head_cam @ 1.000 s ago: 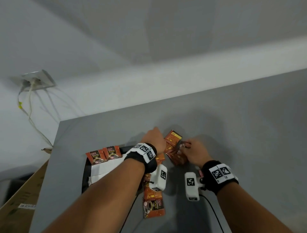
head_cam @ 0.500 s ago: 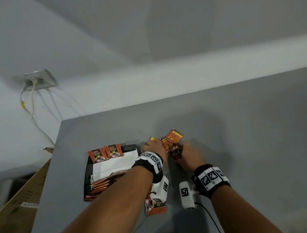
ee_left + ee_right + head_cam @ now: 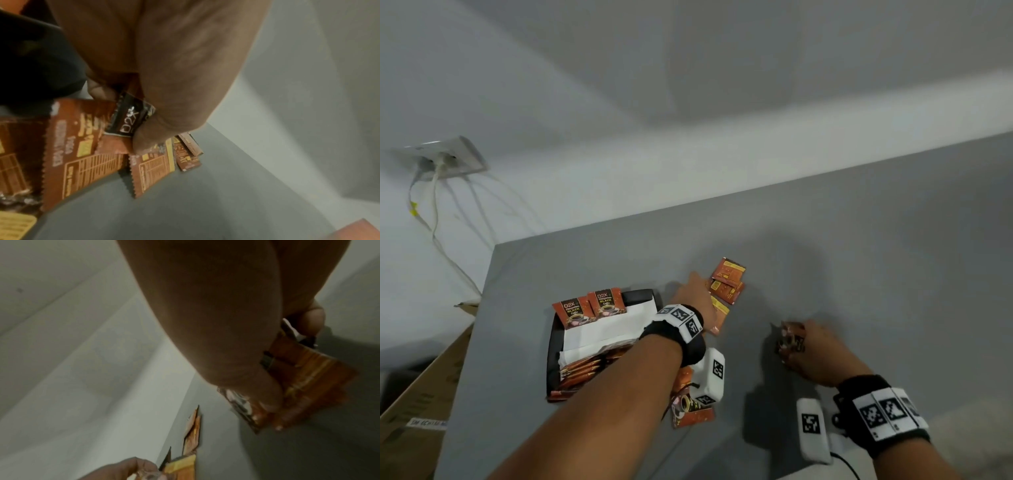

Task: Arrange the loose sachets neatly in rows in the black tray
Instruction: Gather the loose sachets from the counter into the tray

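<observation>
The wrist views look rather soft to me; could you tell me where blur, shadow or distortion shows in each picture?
Head view: wide-angle bending of the grey table's edge, and soft shadows beside both hands. Left wrist view: the left hand fills the frame, blurred; print on the orange-brown foil sachets smears toward the left edge. Right wrist view: dim and smeared, with the right hand dark and its held stack of sachets streaked.

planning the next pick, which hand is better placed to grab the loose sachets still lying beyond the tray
Left. The left hand already rests at the loose sachets beside the black tray, pinching one. The right hand sits farther right, gripping its own sachet.
</observation>
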